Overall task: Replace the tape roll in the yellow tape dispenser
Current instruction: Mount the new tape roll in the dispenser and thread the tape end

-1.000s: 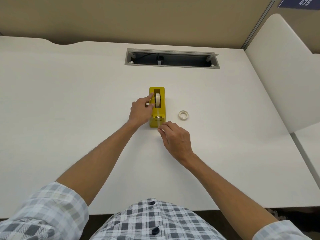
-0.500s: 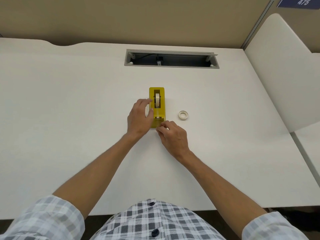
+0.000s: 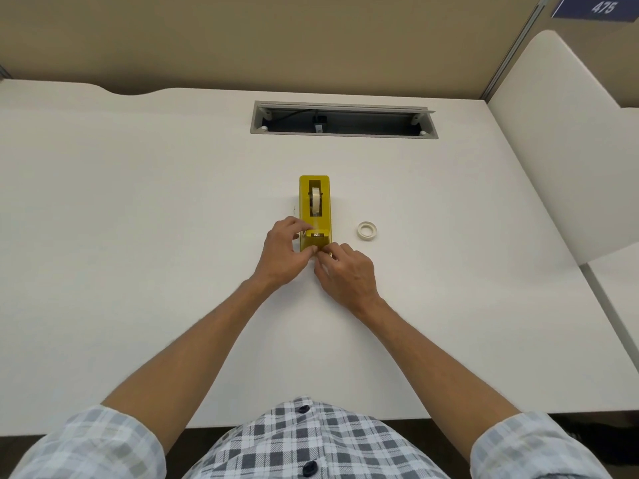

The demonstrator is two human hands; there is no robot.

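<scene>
The yellow tape dispenser [image 3: 314, 210] stands upright in the middle of the white desk [image 3: 138, 236], its cutter end toward me. A tape roll [image 3: 315, 200] sits in its slot, with a strip running down to the cutter. My left hand [image 3: 285, 252] grips the dispenser's near left corner, thumb and fingers around it. My right hand [image 3: 345, 273] is at the near front end, fingertips pinched together against my left fingers; a tape end between them is too small to confirm. A small, nearly used-up tape ring [image 3: 367, 230] lies flat on the desk right of the dispenser.
A recessed cable tray [image 3: 344, 121] with a plug inside opens in the desk behind the dispenser. A white rounded divider panel [image 3: 560, 150] rises along the right side. A beige partition wall closes off the back.
My left hand slid from the dispenser's middle side down to its near left corner. My right hand moved up against the cutter end, and the fingertips of both hands now meet there.
</scene>
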